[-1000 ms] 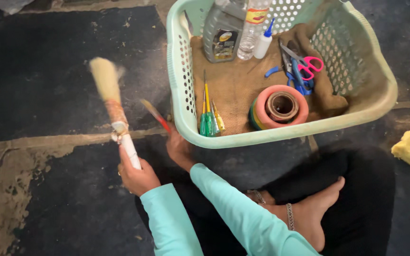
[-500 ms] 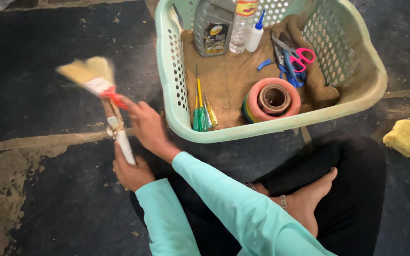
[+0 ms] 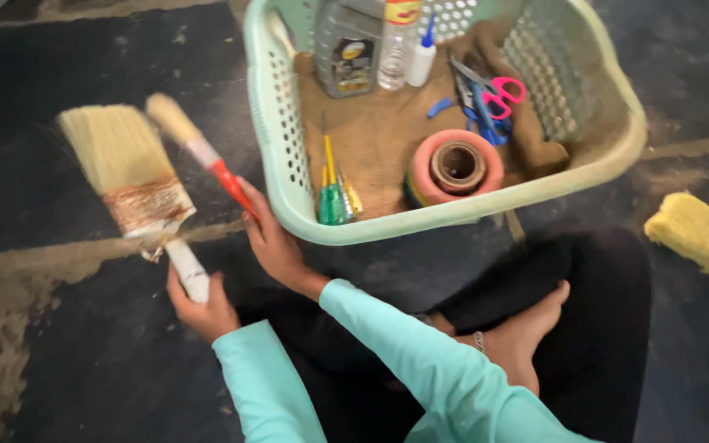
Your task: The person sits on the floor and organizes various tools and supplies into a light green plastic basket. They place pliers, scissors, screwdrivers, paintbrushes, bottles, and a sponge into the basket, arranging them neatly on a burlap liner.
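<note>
My left hand (image 3: 199, 302) grips the white handle of a wide flat paintbrush (image 3: 130, 175) with pale bristles and a rusty metal band, held upright over the dark floor. My right hand (image 3: 271, 239) holds a thin round brush (image 3: 196, 145) by its red handle, just right of the wide brush, bristles pointing up and left. Both hands are to the left of a pale green plastic basket (image 3: 276, 123). Teal sleeves cover both forearms.
The basket is lined with brown cloth and holds bottles (image 3: 349, 49), scissors with pink handles (image 3: 498, 93), stacked tape rolls (image 3: 456, 167) and green and yellow screwdrivers (image 3: 332, 197). A yellow sponge (image 3: 696, 230) lies on the floor at right. My crossed legs and bare foot (image 3: 527, 332) are below.
The wide brush has turned its flat face towards me and moved left. My right hand has lifted the thin red-handled brush up beside it, with the bristles now apart.
</note>
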